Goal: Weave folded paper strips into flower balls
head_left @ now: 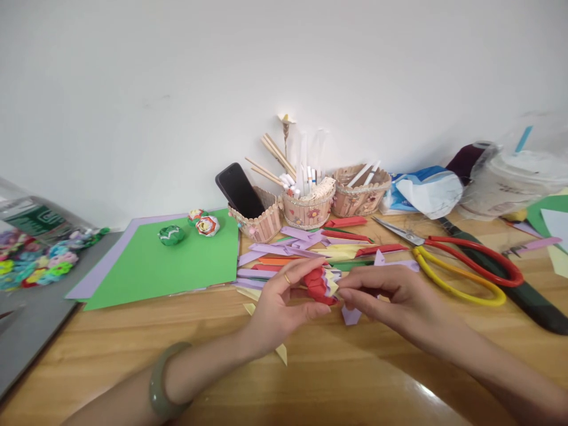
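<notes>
Between thumb and fingers, my left hand (279,302) grips a folded paper piece (316,284), red outside with purple and pale yellow zigzag layers. Close against its right side, my right hand (386,296) pinches with thumb and forefinger at the yellow edge. A purple paper strip (352,315) hangs or lies just below the right fingertips; I cannot tell whether they hold it. Behind both hands, folded paper strips (306,238) in purple, red, yellow, orange and green lie in a loose pile. A yellow strip (281,353) lies under my left wrist.
Scissors (470,266) with red and yellow handles lie right, over a dark green tool (532,305). Decorated holders (308,210) with sticks, pens and a phone (239,189) stand by the wall. Green paper (177,272) carrying small paper balls (171,235) lies left; a lidded cup (510,177) stands right.
</notes>
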`<act>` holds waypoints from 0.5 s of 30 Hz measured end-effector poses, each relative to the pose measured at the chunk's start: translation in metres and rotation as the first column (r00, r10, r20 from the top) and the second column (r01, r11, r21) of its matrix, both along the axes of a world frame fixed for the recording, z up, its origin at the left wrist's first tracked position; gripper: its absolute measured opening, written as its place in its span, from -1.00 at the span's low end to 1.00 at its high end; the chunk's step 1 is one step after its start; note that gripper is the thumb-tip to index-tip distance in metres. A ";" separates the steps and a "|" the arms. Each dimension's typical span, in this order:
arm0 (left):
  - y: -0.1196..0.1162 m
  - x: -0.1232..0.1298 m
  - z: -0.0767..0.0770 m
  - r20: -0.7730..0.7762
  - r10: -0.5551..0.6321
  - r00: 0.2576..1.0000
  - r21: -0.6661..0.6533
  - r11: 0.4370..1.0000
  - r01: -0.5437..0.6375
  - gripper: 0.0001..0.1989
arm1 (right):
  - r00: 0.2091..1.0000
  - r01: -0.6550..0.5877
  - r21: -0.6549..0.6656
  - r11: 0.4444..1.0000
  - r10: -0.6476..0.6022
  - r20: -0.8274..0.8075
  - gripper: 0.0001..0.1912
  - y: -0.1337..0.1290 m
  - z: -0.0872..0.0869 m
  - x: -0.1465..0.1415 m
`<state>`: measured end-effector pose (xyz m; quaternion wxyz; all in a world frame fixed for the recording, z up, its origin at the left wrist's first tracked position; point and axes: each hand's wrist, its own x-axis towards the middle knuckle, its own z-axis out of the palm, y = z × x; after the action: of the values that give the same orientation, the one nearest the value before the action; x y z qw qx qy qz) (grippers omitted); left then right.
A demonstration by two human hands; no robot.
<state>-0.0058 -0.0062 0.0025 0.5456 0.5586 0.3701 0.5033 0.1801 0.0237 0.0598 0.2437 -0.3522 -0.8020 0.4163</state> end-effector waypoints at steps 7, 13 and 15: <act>0.000 0.001 0.000 0.009 -0.005 1.000 -0.030 1.000 0.005 -0.46 | 0.996 0.061 0.294 0.954 -0.075 0.038 -0.81 -0.003 -0.006 -0.005; 0.000 0.002 0.001 0.018 -0.003 1.000 -0.044 0.999 0.003 -0.46 | 0.998 0.019 0.566 0.824 -0.047 0.036 -0.82 -0.003 -0.013 -0.003; 0.000 0.001 0.001 0.001 -0.007 1.000 -0.017 1.000 0.007 -0.46 | 0.999 0.008 0.600 0.800 -0.036 0.034 -0.84 -0.002 -0.014 -0.001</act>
<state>-0.0046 -0.0065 0.0038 0.5521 0.5552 0.3721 0.4984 0.1789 0.0218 0.0459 0.3297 -0.2757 -0.8934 0.1307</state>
